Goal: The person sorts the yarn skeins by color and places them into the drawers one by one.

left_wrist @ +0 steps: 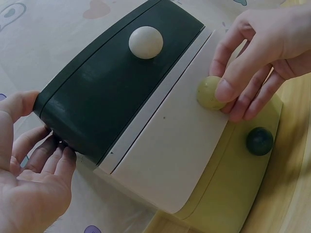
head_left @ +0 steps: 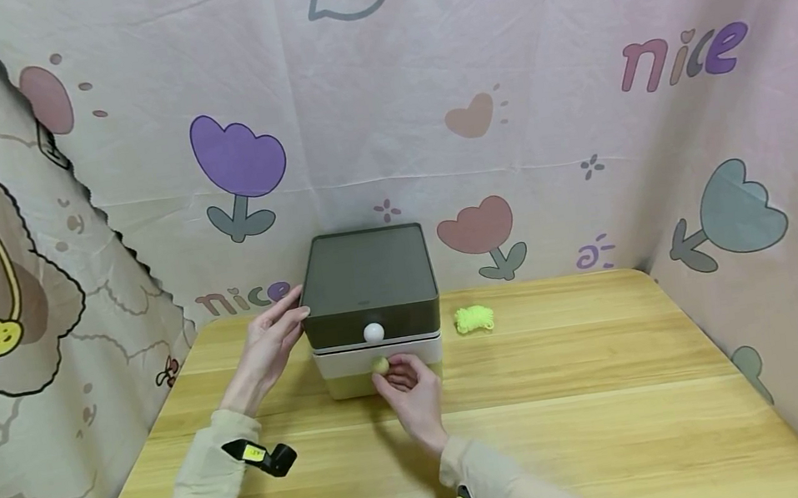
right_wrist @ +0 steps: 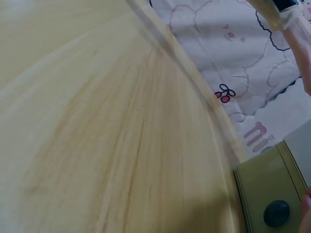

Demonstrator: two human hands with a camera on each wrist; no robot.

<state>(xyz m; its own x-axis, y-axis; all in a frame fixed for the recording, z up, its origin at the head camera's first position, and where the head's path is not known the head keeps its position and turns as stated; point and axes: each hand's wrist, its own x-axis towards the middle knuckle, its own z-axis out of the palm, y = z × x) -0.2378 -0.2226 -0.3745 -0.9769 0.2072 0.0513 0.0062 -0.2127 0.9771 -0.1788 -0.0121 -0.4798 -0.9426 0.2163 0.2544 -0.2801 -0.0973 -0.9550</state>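
Observation:
A small drawer box [head_left: 371, 265] stands on the table, with a dark green top drawer, a white middle drawer [left_wrist: 167, 131] and an olive bottom drawer [left_wrist: 233, 179]. Each drawer has a round knob. My right hand [head_left: 414, 394] pinches the yellow-green knob [left_wrist: 209, 93] of the middle drawer between thumb and fingers. At the left side of the box, my left hand [head_left: 270, 346] rests its fingertips against the dark green top section. The white knob [head_left: 374, 333] and dark green knob [left_wrist: 259, 141] are untouched. Only a fingertip of the right hand [right_wrist: 305, 213] enters the right wrist view.
A bright yellow-green bundle of cord [head_left: 474, 319] lies right of the box. The wooden table [head_left: 599, 391] extends to both sides and toward me. A printed curtain [head_left: 538, 96] hangs behind the box, with another along the left side.

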